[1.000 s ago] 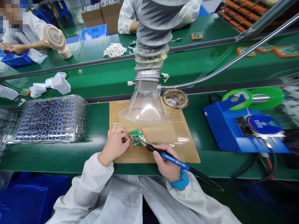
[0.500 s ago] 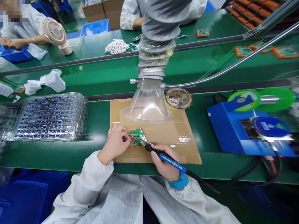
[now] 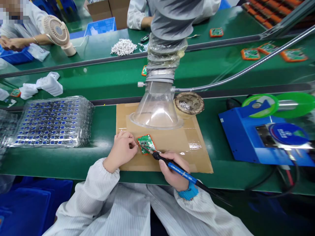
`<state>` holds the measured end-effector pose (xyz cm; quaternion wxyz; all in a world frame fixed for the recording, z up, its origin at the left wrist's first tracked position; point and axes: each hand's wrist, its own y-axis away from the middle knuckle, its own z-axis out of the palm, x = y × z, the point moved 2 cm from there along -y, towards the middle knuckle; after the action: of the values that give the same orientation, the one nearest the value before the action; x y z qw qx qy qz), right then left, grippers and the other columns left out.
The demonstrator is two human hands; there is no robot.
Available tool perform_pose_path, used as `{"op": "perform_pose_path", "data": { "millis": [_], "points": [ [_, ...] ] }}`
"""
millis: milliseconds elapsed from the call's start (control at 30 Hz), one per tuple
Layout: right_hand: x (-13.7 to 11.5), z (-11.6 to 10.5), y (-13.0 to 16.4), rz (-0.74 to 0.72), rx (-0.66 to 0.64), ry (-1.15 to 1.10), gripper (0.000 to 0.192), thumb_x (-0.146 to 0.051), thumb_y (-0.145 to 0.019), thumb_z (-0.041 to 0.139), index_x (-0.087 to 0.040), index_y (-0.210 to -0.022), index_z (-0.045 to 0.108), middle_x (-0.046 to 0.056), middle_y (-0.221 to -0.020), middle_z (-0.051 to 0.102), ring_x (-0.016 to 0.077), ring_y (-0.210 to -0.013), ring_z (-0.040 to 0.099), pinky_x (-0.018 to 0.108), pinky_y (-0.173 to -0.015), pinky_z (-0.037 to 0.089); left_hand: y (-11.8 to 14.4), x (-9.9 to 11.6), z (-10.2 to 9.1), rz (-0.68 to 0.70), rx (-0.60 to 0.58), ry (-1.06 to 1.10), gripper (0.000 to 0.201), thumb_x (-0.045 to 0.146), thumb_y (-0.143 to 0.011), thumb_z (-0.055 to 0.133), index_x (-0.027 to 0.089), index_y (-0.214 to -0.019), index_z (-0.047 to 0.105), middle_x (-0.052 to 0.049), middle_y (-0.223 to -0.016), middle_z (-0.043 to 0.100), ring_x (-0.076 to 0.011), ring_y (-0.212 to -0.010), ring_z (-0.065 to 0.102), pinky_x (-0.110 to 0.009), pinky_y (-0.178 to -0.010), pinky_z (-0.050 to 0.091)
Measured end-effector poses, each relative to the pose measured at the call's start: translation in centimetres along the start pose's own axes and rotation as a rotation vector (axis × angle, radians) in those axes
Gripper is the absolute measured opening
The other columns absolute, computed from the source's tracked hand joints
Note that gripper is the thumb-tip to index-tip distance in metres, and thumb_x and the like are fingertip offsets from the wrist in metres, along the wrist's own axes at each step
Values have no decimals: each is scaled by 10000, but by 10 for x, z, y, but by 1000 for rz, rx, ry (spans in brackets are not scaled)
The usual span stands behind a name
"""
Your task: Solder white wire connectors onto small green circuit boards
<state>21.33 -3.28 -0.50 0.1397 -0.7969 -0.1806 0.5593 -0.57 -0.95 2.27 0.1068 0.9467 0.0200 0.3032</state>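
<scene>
One circuit board (image 3: 146,143) under one soldering iron (image 3: 177,169), one fume hood (image 3: 157,108) (clear plastic), one handheld fan (image 3: 58,33).

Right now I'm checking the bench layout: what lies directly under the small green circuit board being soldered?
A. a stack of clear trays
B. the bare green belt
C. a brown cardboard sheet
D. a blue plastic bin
C: the circuit board rests on the brown cardboard sheet below the clear fume hood.

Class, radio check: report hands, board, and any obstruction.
Left hand steadies circuit board on cardboard mat. Right hand grips soldering iron, tip on board. Fume hood just behind, not touching.
</scene>
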Motion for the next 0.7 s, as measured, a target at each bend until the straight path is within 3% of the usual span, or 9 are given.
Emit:
{"op": "perform_pose_path", "data": {
  "millis": [700],
  "points": [
    [-2, -2, -1, 5, 26, -3, 87, -185, -845, 701, -240, -913, 703, 8, -783, 734, 171, -707, 728, 278, -666, 591, 0, 1, 0, 0, -11, -17, 211, 129, -814, 670, 188, -613, 647, -21, -974, 704, -235, -1039, 558, -446, -932, 367]
  ]
}}
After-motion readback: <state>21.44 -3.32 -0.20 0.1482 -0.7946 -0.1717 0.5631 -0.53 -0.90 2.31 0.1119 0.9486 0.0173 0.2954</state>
